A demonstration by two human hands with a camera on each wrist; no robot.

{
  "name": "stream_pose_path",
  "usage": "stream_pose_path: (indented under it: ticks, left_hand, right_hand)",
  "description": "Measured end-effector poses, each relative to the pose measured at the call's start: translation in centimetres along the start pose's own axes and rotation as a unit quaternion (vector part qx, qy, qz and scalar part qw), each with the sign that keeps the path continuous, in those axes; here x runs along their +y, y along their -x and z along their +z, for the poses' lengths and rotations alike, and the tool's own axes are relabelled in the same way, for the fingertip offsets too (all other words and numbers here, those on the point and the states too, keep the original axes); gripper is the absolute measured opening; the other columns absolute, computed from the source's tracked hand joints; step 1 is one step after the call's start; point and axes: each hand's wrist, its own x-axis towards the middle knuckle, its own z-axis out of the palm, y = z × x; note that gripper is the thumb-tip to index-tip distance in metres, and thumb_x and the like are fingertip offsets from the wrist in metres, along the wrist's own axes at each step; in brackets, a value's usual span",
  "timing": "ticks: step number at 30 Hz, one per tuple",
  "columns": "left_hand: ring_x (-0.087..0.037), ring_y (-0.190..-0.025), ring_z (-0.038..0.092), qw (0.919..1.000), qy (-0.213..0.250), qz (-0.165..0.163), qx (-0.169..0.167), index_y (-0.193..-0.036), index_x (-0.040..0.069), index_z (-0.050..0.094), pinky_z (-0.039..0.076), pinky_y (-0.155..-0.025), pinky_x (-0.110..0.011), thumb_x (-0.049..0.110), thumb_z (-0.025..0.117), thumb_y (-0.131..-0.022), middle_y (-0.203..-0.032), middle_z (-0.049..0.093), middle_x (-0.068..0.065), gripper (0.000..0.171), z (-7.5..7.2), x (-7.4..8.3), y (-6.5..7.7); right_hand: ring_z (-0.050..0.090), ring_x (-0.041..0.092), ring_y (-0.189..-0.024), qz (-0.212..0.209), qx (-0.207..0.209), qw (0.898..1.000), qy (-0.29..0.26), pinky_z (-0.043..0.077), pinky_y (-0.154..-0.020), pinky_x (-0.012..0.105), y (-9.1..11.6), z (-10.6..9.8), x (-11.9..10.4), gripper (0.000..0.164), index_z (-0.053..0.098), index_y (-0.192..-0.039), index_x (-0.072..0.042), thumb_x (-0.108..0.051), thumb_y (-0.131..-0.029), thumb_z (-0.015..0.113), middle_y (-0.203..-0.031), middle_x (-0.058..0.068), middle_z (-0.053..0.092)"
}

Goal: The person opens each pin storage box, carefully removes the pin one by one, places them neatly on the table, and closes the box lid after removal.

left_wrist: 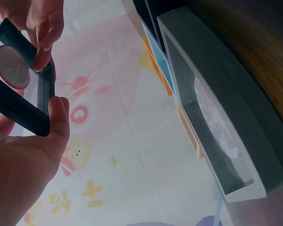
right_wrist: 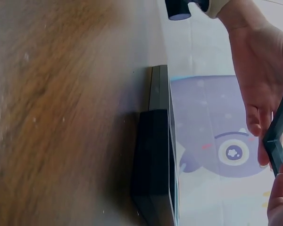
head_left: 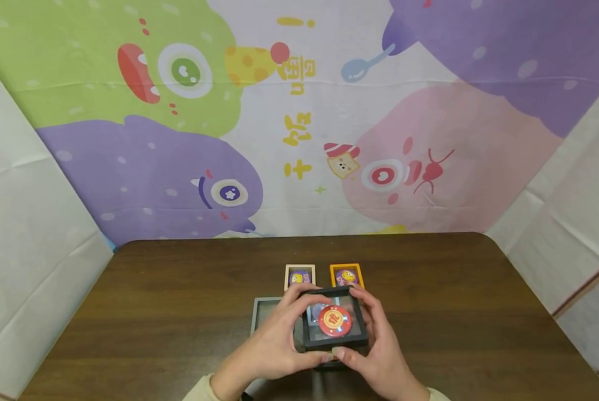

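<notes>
My left hand [head_left: 274, 342] and right hand [head_left: 387, 353] together grip a small black square display frame [head_left: 332, 344] above the table. Its clear window shows a red round badge [head_left: 335, 321] with a yellow centre and a character on it. In the head view, thumbs lie along the near edge and fingers along the far side and corners. The left wrist view shows the held black frame [left_wrist: 23, 113] tilted, raised off the table. Below it lie a grey frame [head_left: 260, 312] and another black frame [right_wrist: 153, 165], mostly hidden by the hands in the head view.
Behind the hands, a cream frame [head_left: 300, 267] and an orange frame [head_left: 346, 266] lie on the brown wooden table [head_left: 179, 312], each with a purple and yellow badge. A light-blue frame [left_wrist: 161, 59] shows beside them. A cartoon cloth [head_left: 299, 211] hangs behind the table.
</notes>
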Motion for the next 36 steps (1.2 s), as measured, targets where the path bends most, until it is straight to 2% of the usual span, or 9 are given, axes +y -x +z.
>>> stream_pose_path:
  ticks: [5, 10, 15, 18, 23, 28, 36]
  left_hand:
    - [-0.017, -0.117, 0.039, 0.9999, 0.010, -0.007, -0.003, -0.126, 0.034, 0.047, 0.039, -0.089, -0.042, 0.051, 0.072, -0.070, -0.136, 0.032, 0.005, 0.064, 0.1, -0.1, 0.0]
    - [-0.019, -0.116, 0.040, 0.9995, 0.023, -0.017, -0.011, -0.125, 0.034, 0.047, 0.039, -0.088, -0.043, 0.052, 0.070, -0.072, -0.136, 0.031, 0.004, 0.061, 0.1, -0.1, 0.0]
    - [-0.019, -0.117, 0.040, 0.9991, 0.031, -0.023, -0.016, -0.124, 0.034, 0.048, 0.039, -0.089, -0.045, 0.051, 0.070, -0.072, -0.136, 0.030, 0.005, 0.059, 0.2, -0.1, -0.1]
    - [-0.019, -0.118, 0.039, 0.9985, 0.043, -0.033, -0.013, -0.122, 0.034, 0.048, 0.039, -0.090, -0.044, 0.049, 0.073, -0.070, -0.135, 0.031, 0.005, 0.060, 0.2, -0.2, -0.1]
    - [-0.017, -0.114, 0.041, 0.9944, 0.090, -0.054, -0.008, -0.123, 0.033, 0.048, 0.042, -0.086, -0.036, 0.045, 0.076, -0.067, -0.130, 0.037, 0.006, 0.063, 0.5, -0.4, -0.2]
    - [-0.020, -0.116, 0.041, 0.9902, 0.129, -0.052, -0.006, -0.127, 0.028, 0.047, 0.043, -0.086, -0.036, 0.037, 0.074, -0.072, -0.130, 0.039, 0.006, 0.061, 0.7, -0.6, -0.2]
    - [-0.018, -0.115, 0.042, 0.9867, 0.149, -0.064, -0.005, -0.127, 0.021, 0.051, 0.040, -0.089, -0.038, 0.033, 0.068, -0.077, -0.128, 0.040, 0.003, 0.054, 1.2, -0.1, -0.1]
  right_hand:
    - [0.043, 0.026, -0.120, 0.023, -0.005, 1.000, -0.011, 0.043, -0.089, 0.037, 0.1, 0.1, 0.0, 0.077, 0.023, -0.141, -0.014, 0.001, -0.078, 0.065, -0.143, 0.015, 0.026]
    - [0.039, 0.026, -0.124, 0.018, -0.009, 1.000, 0.000, 0.041, -0.092, 0.035, 0.2, 0.2, 0.0, 0.073, 0.024, -0.140, -0.011, 0.001, -0.080, 0.064, -0.148, 0.014, 0.016]
    - [0.037, 0.024, -0.126, 0.010, -0.009, 1.000, 0.010, 0.041, -0.092, 0.035, 0.3, 0.2, 0.1, 0.070, 0.026, -0.137, -0.010, 0.000, -0.080, 0.063, -0.149, 0.015, 0.013]
    - [0.039, 0.025, -0.125, 0.007, -0.009, 1.000, 0.006, 0.042, -0.091, 0.036, 0.2, 0.2, 0.1, 0.071, 0.025, -0.138, -0.011, 0.000, -0.080, 0.064, -0.147, 0.016, 0.020]
    - [0.045, 0.027, -0.117, 0.018, -0.020, 0.999, -0.041, 0.045, -0.086, 0.040, -0.1, 0.1, -0.1, 0.075, 0.019, -0.141, -0.012, 0.003, -0.081, 0.061, -0.138, 0.018, 0.034]
    - [0.045, 0.026, -0.117, 0.024, -0.026, 0.998, -0.059, 0.045, -0.085, 0.041, -0.4, -0.3, -0.5, 0.075, 0.019, -0.142, -0.012, 0.004, -0.081, 0.060, -0.138, 0.019, 0.034]
    - [0.046, 0.027, -0.115, 0.025, -0.034, 0.995, -0.085, 0.045, -0.086, 0.041, -0.4, -0.3, -0.9, 0.073, 0.019, -0.142, -0.008, 0.006, -0.082, 0.057, -0.134, 0.026, 0.035]
